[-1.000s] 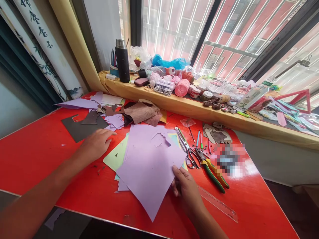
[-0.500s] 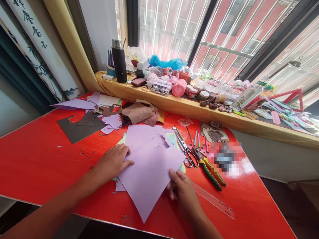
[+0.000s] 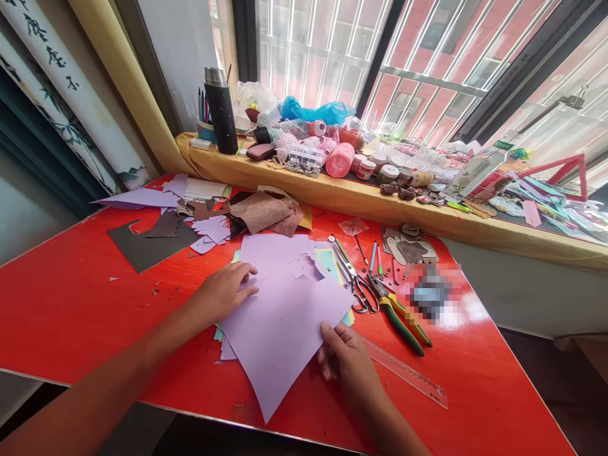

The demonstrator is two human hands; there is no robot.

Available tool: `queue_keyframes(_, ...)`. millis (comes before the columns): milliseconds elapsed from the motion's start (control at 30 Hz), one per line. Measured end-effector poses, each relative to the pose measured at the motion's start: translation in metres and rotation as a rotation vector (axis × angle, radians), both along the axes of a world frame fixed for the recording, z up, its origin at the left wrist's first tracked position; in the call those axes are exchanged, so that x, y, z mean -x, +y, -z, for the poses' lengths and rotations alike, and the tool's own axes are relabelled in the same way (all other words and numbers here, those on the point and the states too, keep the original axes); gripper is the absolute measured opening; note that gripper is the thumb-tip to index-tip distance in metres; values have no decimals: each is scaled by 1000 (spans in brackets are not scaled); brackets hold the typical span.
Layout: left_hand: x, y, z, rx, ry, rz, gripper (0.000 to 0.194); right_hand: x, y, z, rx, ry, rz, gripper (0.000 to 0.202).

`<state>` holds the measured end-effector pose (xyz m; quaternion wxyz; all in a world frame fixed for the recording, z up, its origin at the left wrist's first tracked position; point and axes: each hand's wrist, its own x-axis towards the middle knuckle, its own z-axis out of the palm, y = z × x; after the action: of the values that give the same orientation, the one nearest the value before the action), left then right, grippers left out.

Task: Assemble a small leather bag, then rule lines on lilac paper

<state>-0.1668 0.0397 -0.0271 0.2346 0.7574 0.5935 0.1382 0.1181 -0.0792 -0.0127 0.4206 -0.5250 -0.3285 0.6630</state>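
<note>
A large sheet of lilac paper (image 3: 285, 335) lies at an angle in front of me, over other coloured sheets. My right hand (image 3: 349, 358) pinches its right edge between thumb and fingers. Over the left edge of the sheet is my left hand (image 3: 225, 294), its thumb and fingers apart, holding nothing; whether the fingertips touch the paper is hard to tell. Beyond, another lilac sheet (image 3: 270, 250) shows a ragged cut-out hole. Scissors (image 3: 354, 278) rest just right of the papers, with green and yellow pliers (image 3: 401, 316) beside them.
A clear ruler (image 3: 408, 375) lies right of my right hand. Pens (image 3: 373, 258) and small dark rings are scattered behind the pliers. Dark card (image 3: 147, 250), lilac scraps (image 3: 211, 231) and brown leather pieces (image 3: 261, 212) lie at the back left. A crowded windowsill (image 3: 304, 183) borders the red table.
My left hand has shifted slightly away from me and its grip on the sheet's left edge has loosened. The sheet's near corner has moved a little left. My right hand keeps its pinch.
</note>
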Motion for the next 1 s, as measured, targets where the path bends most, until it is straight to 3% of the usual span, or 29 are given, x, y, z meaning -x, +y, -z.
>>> queue_keyframes(100,-6,2,-9,-23,-76,25,50,1,1,-3,4,-37,-84,59)
queue_keyframes(167,-13,2,-22,-6,-158,99,59,1,3,-9,-6,-71,-195,59)
queue_keyframes(367,-47,-4,-85,-50,-261,583,86,-6,23,-40,-142,-180,-552,55)
queue_keyframes(467,-65,1,-102,8,-230,744,74,-7,34,-47,-180,-222,-623,54)
queue_keyframes(567,-75,11,-99,114,-226,829,37,-7,42,-45,-229,-253,-608,57)
queue_keyframes(667,-73,20,-88,166,-163,752,19,-12,45,-38,-231,-232,-493,61)
queue_keyframes(833,-60,36,-74,130,-84,427,22,-29,47,-22,-162,-214,-327,54)
queue_keyframes(1000,-43,61,-62,123,-85,289,32,-43,57,-4,-275,-356,-229,44)
